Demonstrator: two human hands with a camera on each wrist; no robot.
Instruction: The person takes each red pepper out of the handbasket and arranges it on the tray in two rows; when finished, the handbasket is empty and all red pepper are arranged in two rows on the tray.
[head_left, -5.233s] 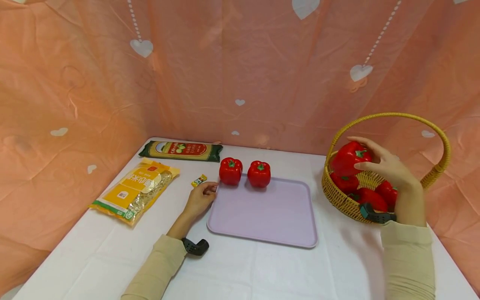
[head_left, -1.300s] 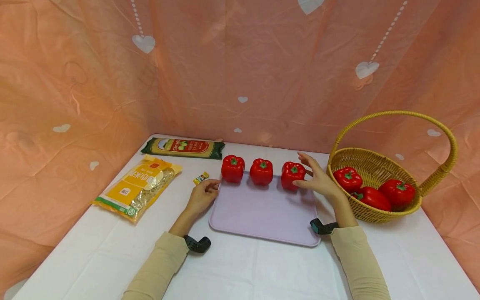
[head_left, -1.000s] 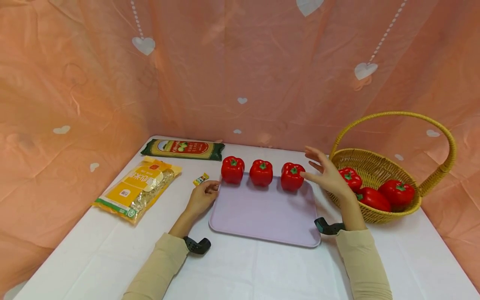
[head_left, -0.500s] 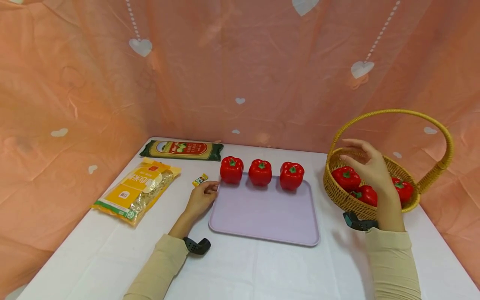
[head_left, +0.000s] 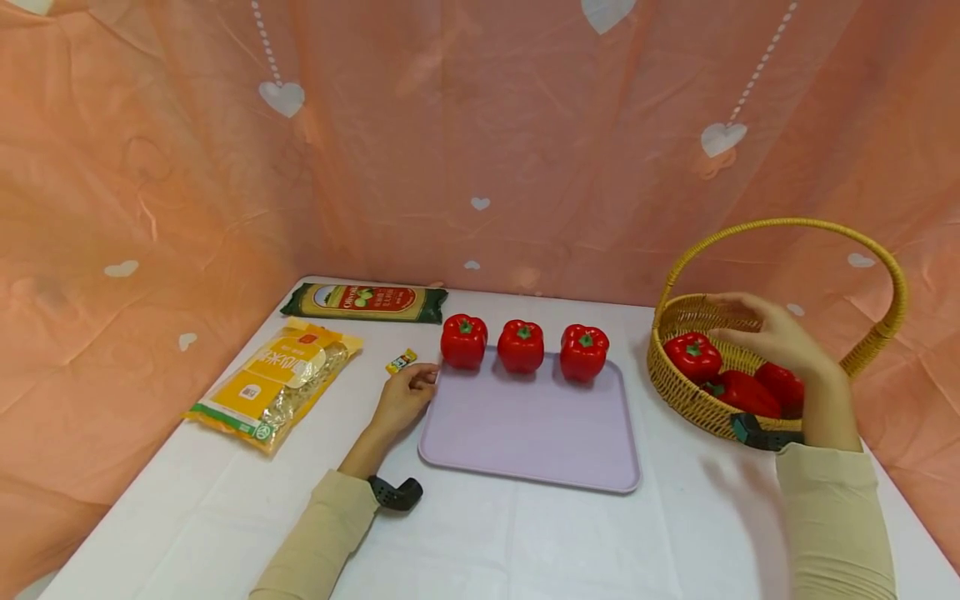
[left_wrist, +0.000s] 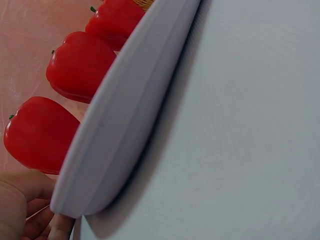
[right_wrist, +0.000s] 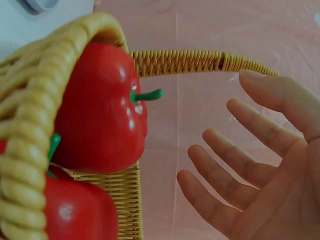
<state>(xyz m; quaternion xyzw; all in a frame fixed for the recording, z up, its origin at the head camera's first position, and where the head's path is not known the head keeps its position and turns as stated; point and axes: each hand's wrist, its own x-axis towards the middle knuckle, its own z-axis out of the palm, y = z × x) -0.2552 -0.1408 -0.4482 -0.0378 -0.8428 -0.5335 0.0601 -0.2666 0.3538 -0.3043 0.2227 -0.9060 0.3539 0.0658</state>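
Nearest, two beige sleeves [head_left: 318,533] reach over a white tabletop [head_left: 480,546], a black device [head_left: 397,495] at each wrist; beyond them the left hand [head_left: 405,398] pinches the left edge of a lilac tray [head_left: 528,433], its grip narrow on the rim; the right hand [head_left: 776,337] holds nothing, thumb and fingers wide apart above a wicker basket [head_left: 686,406] that stands to the right of the tray; three red peppers [head_left: 692,357] lie in the basket, apart from the fingers in the right wrist view; well to the left lies a yellow packet [head_left: 277,379], with a small sachet [head_left: 401,361] near the left hand; three more peppers [head_left: 521,347] stand stem up in a row along the tray's far edge; farther back lies a green packet [head_left: 365,302], before a peach curtain [head_left: 450,150] with white hearts.
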